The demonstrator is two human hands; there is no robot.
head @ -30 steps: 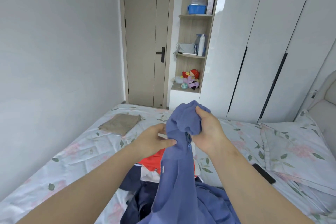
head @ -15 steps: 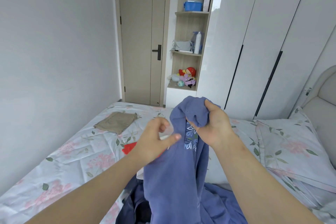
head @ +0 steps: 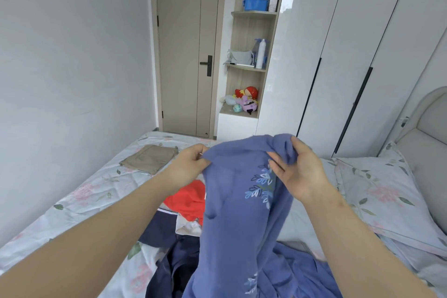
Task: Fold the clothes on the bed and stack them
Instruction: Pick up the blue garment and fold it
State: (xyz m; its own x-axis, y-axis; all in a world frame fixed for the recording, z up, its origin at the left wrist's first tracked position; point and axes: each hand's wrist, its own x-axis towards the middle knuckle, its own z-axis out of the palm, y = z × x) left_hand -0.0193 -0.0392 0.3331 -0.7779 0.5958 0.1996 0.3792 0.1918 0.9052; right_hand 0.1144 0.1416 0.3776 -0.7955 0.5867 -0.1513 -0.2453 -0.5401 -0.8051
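I hold a blue garment (head: pixel 239 201) with a pale leaf print up over the bed (head: pixel 79 198). My left hand (head: pixel 188 167) pinches its upper left edge. My right hand (head: pixel 297 172) grips its bunched upper right edge. The cloth stretches between both hands and hangs down to the bed. Under it lies a pile with a red garment (head: pixel 188 203), a navy garment (head: pixel 162 230) and some white cloth. A folded beige garment (head: pixel 150 158) lies flat at the far left of the bed.
A floral pillow (head: pixel 377 191) and a padded headboard (head: pixel 430 135) are on the right. Beyond the bed stand a door (head: pixel 186 48), open shelves (head: pixel 251 41) with toys and boxes, and white wardrobes (head: pixel 338 55). A wall runs along the left side.
My left hand has taken hold of the garment's edge and moved left. My hands have drawn apart, spreading the bunched top of the blue garment wider.
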